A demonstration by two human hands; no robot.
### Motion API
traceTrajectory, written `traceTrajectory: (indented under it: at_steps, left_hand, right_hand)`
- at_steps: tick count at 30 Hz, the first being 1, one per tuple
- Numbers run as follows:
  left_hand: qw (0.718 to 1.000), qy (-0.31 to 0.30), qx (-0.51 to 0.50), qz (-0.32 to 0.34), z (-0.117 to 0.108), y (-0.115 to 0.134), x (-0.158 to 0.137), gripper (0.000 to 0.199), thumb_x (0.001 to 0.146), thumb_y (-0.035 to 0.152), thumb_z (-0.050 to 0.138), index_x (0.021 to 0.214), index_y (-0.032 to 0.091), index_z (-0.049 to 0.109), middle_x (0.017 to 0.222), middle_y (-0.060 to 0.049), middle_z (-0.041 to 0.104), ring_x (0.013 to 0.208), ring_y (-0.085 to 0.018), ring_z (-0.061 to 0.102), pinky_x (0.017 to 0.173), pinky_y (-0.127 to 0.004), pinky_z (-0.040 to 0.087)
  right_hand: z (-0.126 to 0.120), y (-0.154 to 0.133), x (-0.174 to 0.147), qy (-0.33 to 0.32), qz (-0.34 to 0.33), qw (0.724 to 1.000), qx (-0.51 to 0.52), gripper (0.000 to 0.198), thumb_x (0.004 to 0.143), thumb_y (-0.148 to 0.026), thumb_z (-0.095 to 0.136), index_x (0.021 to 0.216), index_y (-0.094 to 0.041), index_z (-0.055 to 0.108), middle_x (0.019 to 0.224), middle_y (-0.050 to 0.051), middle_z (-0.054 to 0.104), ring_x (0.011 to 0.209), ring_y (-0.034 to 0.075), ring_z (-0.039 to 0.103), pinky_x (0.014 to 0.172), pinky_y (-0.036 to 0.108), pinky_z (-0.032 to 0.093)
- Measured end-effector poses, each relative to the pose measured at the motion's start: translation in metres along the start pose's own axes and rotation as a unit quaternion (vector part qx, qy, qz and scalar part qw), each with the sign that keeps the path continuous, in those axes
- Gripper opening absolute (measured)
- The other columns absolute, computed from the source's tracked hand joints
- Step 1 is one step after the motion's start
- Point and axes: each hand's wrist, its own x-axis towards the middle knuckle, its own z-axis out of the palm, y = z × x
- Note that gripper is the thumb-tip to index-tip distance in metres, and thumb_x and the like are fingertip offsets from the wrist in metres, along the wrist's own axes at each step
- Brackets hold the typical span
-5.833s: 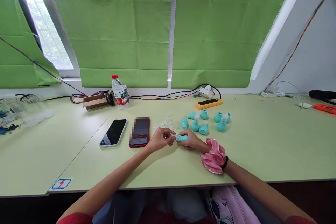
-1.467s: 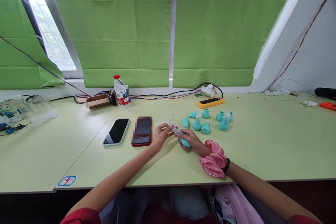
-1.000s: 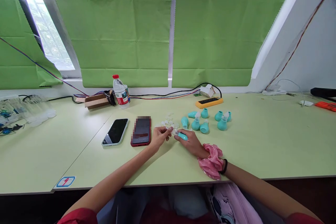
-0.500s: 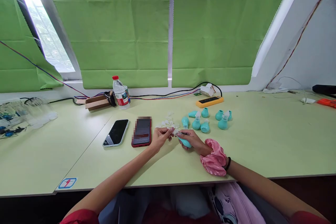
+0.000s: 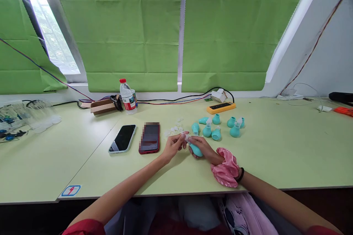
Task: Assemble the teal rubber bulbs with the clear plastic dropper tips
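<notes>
My right hand [image 5: 202, 147] is wrapped round a teal squeeze bulb [image 5: 196, 149], which lies tilted with its neck toward my left hand. Pinched in the fingers of my left hand [image 5: 175, 144] is a small translucent white plastic piece [image 5: 186, 138], right at the bulb's neck; whether it sits inside the neck I cannot tell. Just beyond my left hand lies a loose pile of similar white pieces [image 5: 174, 129]. Several more teal bulbs [image 5: 216, 134] stand or lie past my right hand, some with a white piece in the mouth.
Left of my hands lie a red-cased phone [image 5: 149, 138] and a pale-cased phone [image 5: 122, 139]. Farther back are a red-capped bottle [image 5: 128, 97], an open cardboard box [image 5: 103, 107], cables and a yellow power strip [image 5: 221, 108]. Clear plastic parts [image 5: 38, 115] crowd the far left.
My left hand has moved slightly right, bringing the white piece up against the bulb's neck. My right hand still grips the bulb. The view has shifted a little.
</notes>
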Motion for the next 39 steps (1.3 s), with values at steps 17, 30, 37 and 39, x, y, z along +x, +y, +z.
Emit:
traceTrajectory:
  at_steps: [17,30,37,39]
  left_hand:
    - [0.929,-0.027,0.344,0.133,-0.006,-0.016,0.001,0.025,0.075,0.024,0.044,0.089,0.020,0.065,0.074,-0.006,0.058,0.064,-0.015,0.049,0.057,-0.023,0.035]
    - [0.858,-0.090,0.470,0.188,-0.003,-0.011,-0.003,0.026,0.076,0.019,0.042,0.092,0.019,0.063,0.085,-0.009,0.056,0.080,-0.019,0.050,0.070,-0.029,0.040]
    - [0.788,-0.038,0.592,0.164,-0.005,-0.012,-0.002,0.036,0.073,0.020,0.044,0.109,0.022,0.051,0.120,-0.010,0.039,0.109,-0.027,0.033,0.087,-0.043,0.033]
    - [0.772,-0.022,0.618,0.144,-0.006,-0.015,-0.001,0.041,0.074,0.023,0.045,0.115,0.022,0.044,0.126,-0.010,0.033,0.113,-0.029,0.028,0.090,-0.047,0.029]
  right_hand:
    - [-0.133,0.029,-0.017,0.336,-0.061,0.925,-0.168,0.030,0.062,-0.044,0.058,0.068,-0.014,0.060,0.058,0.000,0.054,0.055,0.012,0.047,0.051,0.023,0.036]
    - [-0.153,0.046,-0.010,0.455,-0.127,0.857,-0.205,0.029,0.066,-0.038,0.055,0.085,-0.015,0.052,0.068,0.002,0.056,0.061,0.015,0.055,0.062,0.029,0.044]
    - [-0.139,0.026,-0.016,0.508,-0.305,0.696,-0.407,0.035,0.067,-0.030,0.056,0.097,-0.016,0.047,0.104,0.011,0.046,0.100,0.024,0.043,0.080,0.042,0.038]
    - [-0.126,0.017,-0.018,0.496,-0.344,0.670,-0.431,0.033,0.066,-0.028,0.057,0.095,-0.017,0.046,0.106,0.011,0.043,0.103,0.026,0.040,0.082,0.046,0.036]
